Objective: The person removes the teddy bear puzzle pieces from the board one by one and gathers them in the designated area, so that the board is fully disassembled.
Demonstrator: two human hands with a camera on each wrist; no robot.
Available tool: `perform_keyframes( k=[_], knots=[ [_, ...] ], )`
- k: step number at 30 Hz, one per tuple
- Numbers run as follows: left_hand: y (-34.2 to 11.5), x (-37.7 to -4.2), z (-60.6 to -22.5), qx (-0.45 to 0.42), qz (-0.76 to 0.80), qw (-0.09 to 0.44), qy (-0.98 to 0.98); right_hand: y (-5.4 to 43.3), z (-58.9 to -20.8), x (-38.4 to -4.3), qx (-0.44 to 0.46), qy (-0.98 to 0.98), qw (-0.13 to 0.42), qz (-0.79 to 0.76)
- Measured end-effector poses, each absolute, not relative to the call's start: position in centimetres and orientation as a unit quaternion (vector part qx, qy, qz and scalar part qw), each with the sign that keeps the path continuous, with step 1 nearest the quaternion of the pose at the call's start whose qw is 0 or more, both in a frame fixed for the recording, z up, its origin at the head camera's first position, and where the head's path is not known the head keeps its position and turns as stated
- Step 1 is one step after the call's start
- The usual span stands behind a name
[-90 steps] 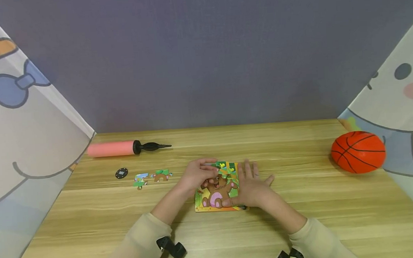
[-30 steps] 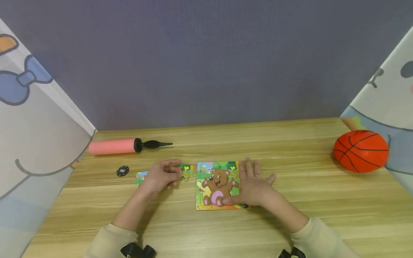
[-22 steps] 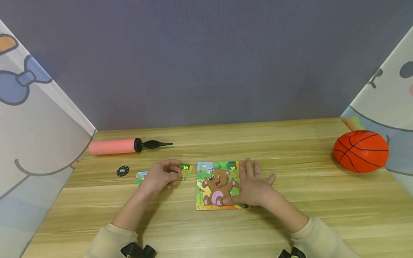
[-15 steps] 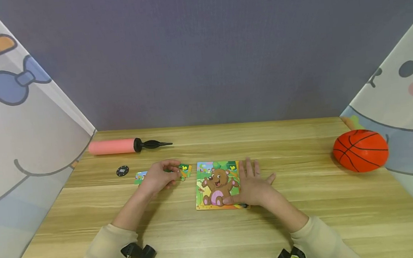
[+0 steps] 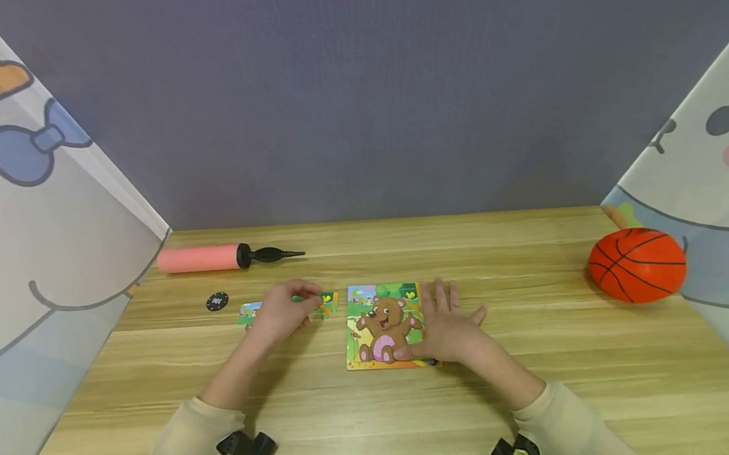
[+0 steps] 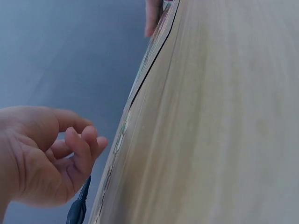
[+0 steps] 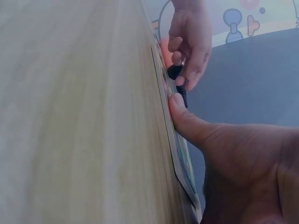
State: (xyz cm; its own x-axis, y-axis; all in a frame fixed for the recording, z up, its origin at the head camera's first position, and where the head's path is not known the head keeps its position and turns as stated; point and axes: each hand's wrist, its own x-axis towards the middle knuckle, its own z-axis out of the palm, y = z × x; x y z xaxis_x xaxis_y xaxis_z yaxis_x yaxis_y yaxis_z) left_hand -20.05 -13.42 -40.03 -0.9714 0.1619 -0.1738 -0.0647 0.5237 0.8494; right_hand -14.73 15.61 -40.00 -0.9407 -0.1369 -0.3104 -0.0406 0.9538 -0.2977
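Note:
A square bear jigsaw board (image 5: 380, 325) lies on the wooden table in the head view. My right hand (image 5: 448, 331) rests flat over its right side with fingers spread; in the right wrist view the thumb (image 7: 182, 112) lies along its surface. My left hand (image 5: 284, 312) hovers left of the board, its fingers loosely curled and nothing between them in the left wrist view. Just beyond its fingertips is a green puzzle piece (image 5: 329, 302) with a yellow duck, lying flat. More loose pieces (image 5: 250, 310) lie to the left, partly hidden under this hand.
Behind the pieces lies a pink hand pump (image 5: 198, 259) with a black nozzle. A black round chip (image 5: 217, 302) marked 100 sits at the left. On the far right is an orange toy basketball (image 5: 636, 265). A grey panel (image 5: 368, 100) stands along the table's back edge.
My left hand has moved left from the board to the loose pieces. The duck piece, earlier at its fingertips, turned a little, and the fingers have come off it. My right hand has stayed put.

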Motion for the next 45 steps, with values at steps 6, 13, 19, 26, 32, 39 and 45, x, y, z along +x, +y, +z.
perform_keyframes(
  k=[6, 13, 19, 26, 32, 39, 45],
  knots=[
    [-12.4, -19.7, -40.4, 0.072, 0.488, 0.127, 0.86, 15.8, -40.0, -14.6, -0.061, 0.974, 0.167, -0.14],
    [-11.2, -19.0, -40.5, 0.102, 0.49, 0.147, 0.853, 15.8, -40.0, -14.7, -0.1, 0.972, 0.172, -0.122],
    [-10.5, -18.7, -41.0, 0.136, 0.521, 0.19, 0.821, 15.9, -40.1, -14.8, -0.105, 0.972, 0.179, -0.114],
    [-9.8, -18.5, -41.4, 0.127, 0.533, 0.215, 0.808, 15.9, -40.1, -15.0, -0.105, 0.971, 0.179, -0.12],
    [-9.2, -18.4, -41.7, 0.14, 0.54, 0.212, 0.803, 16.0, -40.1, -15.0, -0.108, 0.971, 0.176, -0.118],
    [-9.0, -18.4, -41.6, 0.138, 0.525, 0.209, 0.814, 15.9, -40.1, -14.9, -0.11, 0.97, 0.175, -0.124],
    [-9.0, -18.3, -41.4, 0.139, 0.507, 0.208, 0.825, 15.9, -40.1, -14.9, -0.111, 0.971, 0.171, -0.124]
  ],
)
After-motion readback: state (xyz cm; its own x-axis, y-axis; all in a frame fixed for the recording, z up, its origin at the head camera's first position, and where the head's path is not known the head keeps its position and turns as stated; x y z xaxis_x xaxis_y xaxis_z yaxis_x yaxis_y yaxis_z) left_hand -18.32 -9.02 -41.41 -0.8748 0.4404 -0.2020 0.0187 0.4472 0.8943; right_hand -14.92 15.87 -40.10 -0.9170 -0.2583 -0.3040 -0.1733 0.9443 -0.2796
